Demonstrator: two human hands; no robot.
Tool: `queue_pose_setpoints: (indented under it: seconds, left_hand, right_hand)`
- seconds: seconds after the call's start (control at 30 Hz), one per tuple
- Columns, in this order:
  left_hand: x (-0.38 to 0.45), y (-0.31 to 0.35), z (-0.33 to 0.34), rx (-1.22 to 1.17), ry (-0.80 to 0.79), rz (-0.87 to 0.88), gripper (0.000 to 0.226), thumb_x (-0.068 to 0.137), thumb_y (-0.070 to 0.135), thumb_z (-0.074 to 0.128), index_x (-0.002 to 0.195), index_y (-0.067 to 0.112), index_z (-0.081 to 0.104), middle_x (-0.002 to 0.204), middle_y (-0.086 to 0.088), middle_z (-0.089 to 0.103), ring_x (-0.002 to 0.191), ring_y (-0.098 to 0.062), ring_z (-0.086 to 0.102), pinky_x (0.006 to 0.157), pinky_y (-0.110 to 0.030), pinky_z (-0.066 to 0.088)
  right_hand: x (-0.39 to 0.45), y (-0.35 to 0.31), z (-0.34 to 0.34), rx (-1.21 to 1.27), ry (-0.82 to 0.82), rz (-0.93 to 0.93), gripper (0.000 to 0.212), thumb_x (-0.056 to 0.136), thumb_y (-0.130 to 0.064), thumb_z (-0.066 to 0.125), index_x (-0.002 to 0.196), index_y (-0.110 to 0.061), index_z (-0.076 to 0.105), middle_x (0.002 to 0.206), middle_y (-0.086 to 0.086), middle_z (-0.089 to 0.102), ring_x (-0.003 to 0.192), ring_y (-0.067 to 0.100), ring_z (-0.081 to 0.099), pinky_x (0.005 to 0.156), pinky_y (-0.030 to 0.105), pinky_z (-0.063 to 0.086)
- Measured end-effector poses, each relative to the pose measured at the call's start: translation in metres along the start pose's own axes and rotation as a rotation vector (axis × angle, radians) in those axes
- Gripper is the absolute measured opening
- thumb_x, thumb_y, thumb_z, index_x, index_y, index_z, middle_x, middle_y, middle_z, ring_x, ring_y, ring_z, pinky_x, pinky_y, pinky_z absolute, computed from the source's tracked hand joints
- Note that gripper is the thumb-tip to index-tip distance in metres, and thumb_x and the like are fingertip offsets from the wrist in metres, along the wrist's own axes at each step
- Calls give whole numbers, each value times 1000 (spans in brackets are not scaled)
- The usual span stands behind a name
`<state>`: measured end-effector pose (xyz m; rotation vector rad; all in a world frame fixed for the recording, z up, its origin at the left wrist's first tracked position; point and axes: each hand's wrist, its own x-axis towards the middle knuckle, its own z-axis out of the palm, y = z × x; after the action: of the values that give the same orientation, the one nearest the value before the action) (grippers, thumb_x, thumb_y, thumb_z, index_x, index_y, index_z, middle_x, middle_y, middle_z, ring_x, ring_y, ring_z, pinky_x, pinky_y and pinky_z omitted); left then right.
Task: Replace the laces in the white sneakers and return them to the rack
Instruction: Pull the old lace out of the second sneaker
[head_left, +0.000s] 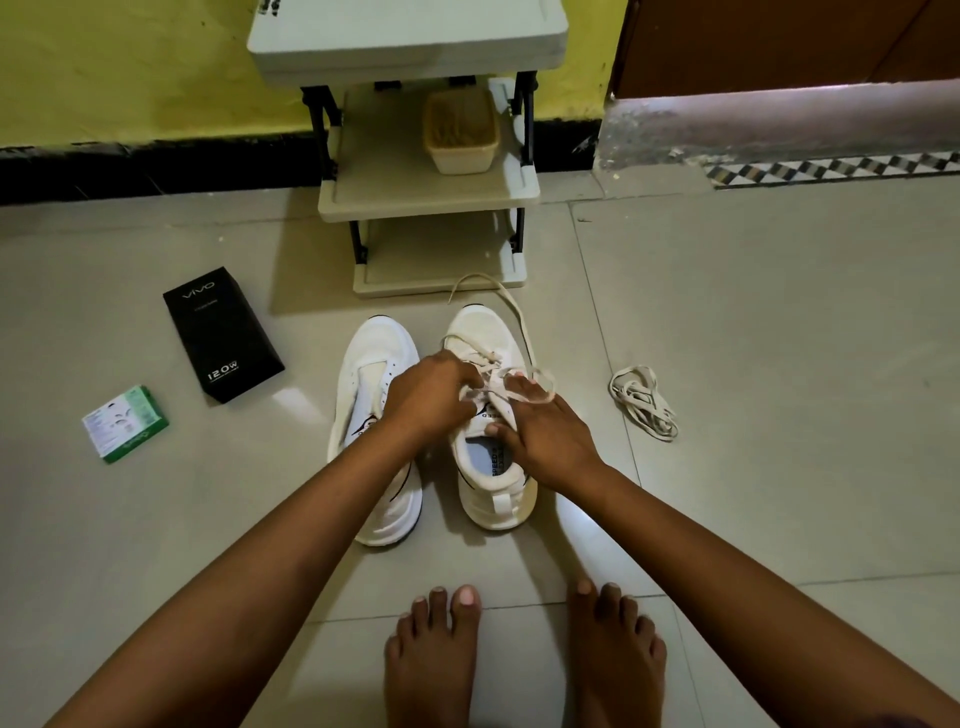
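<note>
On the tiled floor (727, 338) before the rack (431, 187), two white sneakers stand side by side. The left hand (431, 397) pinches the lace (511, 312) over the right sneaker (491, 415); the right hand (545, 434) grips that shoe's tongue and lace. The left sneaker (376, 374) is unlaced. A loose lace (644, 402) lies well apart to the right.

Pale tiled floor (753, 322), grout lines visible. Directly on it: 2 white sneakers (379, 431) side by side at centre, toes toward rack; 3-tier plastic rack (431, 192) against wall, beige tub (461, 130) on mid shelf; black box (223, 335) lying flat, left of sneakers; small green/white box (125, 423) further left; loose bundled lace (644, 402) right of sneakers; 2 bare feet (524, 660) near bottom edge.
</note>
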<state>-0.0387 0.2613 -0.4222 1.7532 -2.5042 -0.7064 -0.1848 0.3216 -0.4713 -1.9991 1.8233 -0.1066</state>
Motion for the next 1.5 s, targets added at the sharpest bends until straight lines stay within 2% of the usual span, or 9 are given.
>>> queue_pose_setpoints:
  seconds: [0.13,0.33,0.53,0.67,0.9,1.07,1.3,1.4,1.5]
  left_hand:
    - [-3,6,9,-12,140,-52,17,89,27,59,97,16,69,111,-8,62,102,-29,58,79,-32,43]
    - [2,21,-16,-526,146,19,14,88,18,64,89,7,72,98,-7,72,91,-14,62,81,-23,44]
    - [-1,-3,0,-118,12,5,34,83,19,65,117,18,63,125,-3,60,113,-23,54,90,-32,45]
    - [-4,-2,12,-39,173,-20,21,89,19,56,106,13,66,116,-7,62,105,-28,56,82,-34,45]
    - [1,10,-17,-714,172,-14,6,86,10,64,88,9,70,94,-7,70,89,-18,64,86,-29,49]
    - [-1,-11,-6,-367,32,36,27,85,14,64,112,14,66,114,-3,65,102,-17,60,89,-26,45]
    - [1,3,2,112,124,14,21,88,24,55,104,18,68,115,-4,63,103,-26,58,76,-30,41]
    - [2,5,-4,-269,191,-20,15,88,12,56,94,10,71,104,-5,68,100,-22,61,84,-28,45]
    - [1,8,-16,-639,196,-65,12,91,12,58,94,7,69,90,-1,66,88,-13,59,77,-20,44]
  right_hand:
    - [3,1,3,21,24,-22,60,96,-49,35,149,-23,21,155,-1,22,142,16,20,115,30,18]
    - [0,0,-1,-16,-43,11,64,99,-48,27,151,-15,8,158,5,12,145,17,11,116,31,9]
    - [2,1,2,-10,-31,2,65,98,-49,30,151,-16,12,157,5,16,144,19,15,116,31,13]
    - [2,1,1,0,7,-16,63,97,-50,33,149,-18,19,155,4,24,142,19,21,114,32,19]
    - [3,2,0,-20,-48,-7,65,98,-49,28,151,-15,9,158,5,14,144,18,15,115,31,12]
    - [1,-1,-2,-22,-31,-1,66,98,-49,32,150,-14,12,157,5,18,143,19,19,113,32,19]
    - [0,-1,-4,-39,-39,0,65,98,-49,29,150,-13,12,157,6,15,145,18,14,116,31,10]
    - [-1,-1,-3,-40,-43,-6,65,99,-48,28,150,-13,9,158,5,14,145,17,13,115,31,9]
    - [0,0,-3,-36,-46,-9,65,99,-48,28,150,-13,9,158,5,13,145,18,14,115,31,9]
